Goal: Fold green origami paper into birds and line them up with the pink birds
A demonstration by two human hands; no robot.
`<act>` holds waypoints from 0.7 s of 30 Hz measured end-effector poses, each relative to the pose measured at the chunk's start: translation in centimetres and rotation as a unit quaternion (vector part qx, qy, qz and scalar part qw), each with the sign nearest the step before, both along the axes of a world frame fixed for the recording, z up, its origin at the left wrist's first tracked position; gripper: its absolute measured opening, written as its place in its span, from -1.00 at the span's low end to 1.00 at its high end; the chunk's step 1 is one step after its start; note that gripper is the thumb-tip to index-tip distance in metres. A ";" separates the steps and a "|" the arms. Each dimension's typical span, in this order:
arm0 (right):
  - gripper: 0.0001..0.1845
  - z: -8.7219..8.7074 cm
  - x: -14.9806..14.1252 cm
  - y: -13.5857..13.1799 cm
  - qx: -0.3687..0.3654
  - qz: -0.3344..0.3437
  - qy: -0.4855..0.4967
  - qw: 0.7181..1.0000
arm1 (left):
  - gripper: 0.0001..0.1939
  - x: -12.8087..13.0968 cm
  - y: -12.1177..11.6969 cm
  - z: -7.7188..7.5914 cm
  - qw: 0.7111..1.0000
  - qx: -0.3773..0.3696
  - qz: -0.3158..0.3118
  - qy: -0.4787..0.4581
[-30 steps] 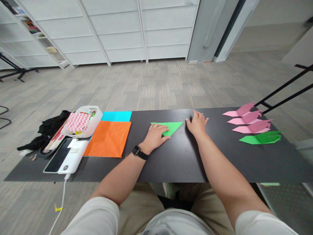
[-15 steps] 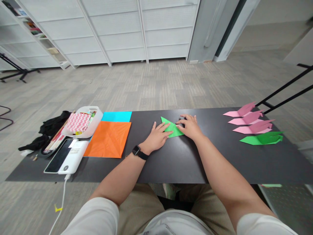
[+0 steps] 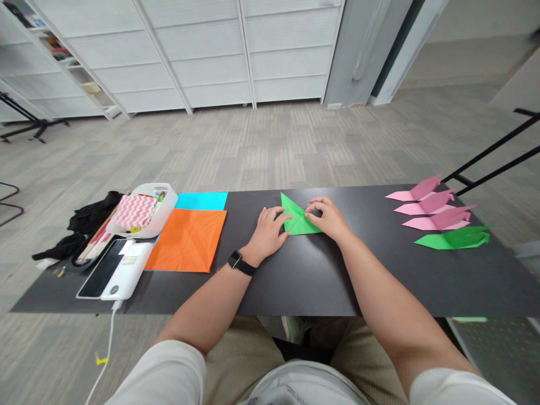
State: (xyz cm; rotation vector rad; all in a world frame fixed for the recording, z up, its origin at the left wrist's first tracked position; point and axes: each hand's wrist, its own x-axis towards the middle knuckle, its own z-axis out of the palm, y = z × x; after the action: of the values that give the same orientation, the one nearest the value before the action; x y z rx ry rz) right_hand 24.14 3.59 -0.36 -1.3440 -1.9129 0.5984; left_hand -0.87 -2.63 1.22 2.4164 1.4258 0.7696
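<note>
A green paper triangle lies on the black table, one point toward the far edge. My left hand, with a black watch on the wrist, presses its fingertips on the triangle's left edge, fingers curled. At the right side, my right hand pinches the paper with thumb and fingers.
An orange sheet and a cyan sheet lie to the left. Further left are a white basket with patterned paper, a phone on a white power bank, and black cloth. Three pink folded pieces and a green one lie at right.
The green triangle has been turned so its point faces away. My right hand moved left from the bare table onto the paper and closed on it. My left hand shifted slightly.
</note>
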 end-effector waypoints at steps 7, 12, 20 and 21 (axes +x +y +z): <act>-0.83 1.0 0.1 0.1 0.029 -0.017 0.121 0.992 | -0.38 -0.2 0.5 -0.3 0.987 -0.012 0.064 -0.145; -0.74 1.3 0.0 -0.1 0.002 0.004 0.190 0.982 | -0.66 -0.1 0.7 -0.2 0.975 -0.083 0.071 -0.193; -0.69 2.0 0.0 -0.7 -0.002 0.052 0.200 0.978 | -0.91 -0.1 1.0 0.0 0.954 -0.096 0.087 -0.271; -0.69 2.0 0.0 -0.7 0.002 0.057 0.200 0.978 | -0.92 -0.1 1.0 0.0 0.952 -0.100 0.089 -0.277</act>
State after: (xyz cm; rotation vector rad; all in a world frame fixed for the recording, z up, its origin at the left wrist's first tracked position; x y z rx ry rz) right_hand 24.10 2.85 1.67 -1.0221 -1.6634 0.8505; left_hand -1.01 -1.63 1.18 1.7416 1.4061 1.1644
